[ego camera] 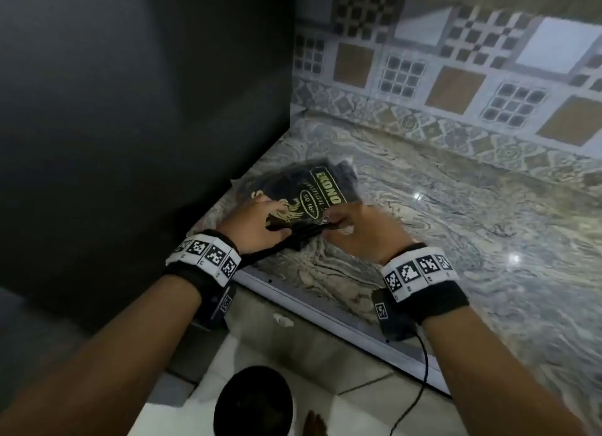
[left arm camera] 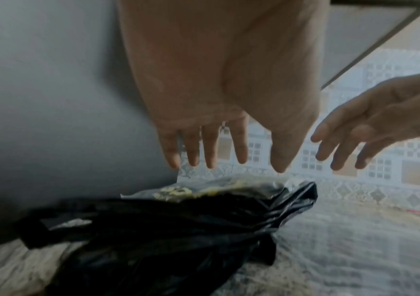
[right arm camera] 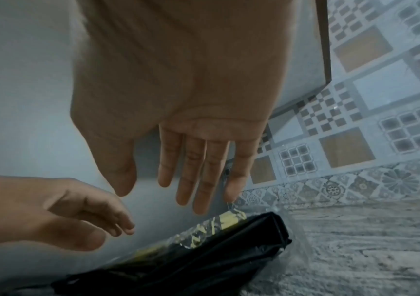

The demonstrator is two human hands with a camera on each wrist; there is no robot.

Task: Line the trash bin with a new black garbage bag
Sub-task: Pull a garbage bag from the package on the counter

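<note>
Both forearms reaching forward and down, left hand (ego camera: 257, 224) and right hand (ego camera: 361, 230) palms down with each grip apart and fingers straight, hovering over the pack of black garbage bags (ego camera: 303, 198) on the marbled counter (ego camera: 472, 227).

trash bin (ego camera: 254, 403) cut off btm; pack (ego camera: 303, 198) text part-hidden

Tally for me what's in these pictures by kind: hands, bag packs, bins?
Hands: 2, left hand and right hand
Packs of black garbage bags: 1
Trash bins: 1
Total: 4
</note>
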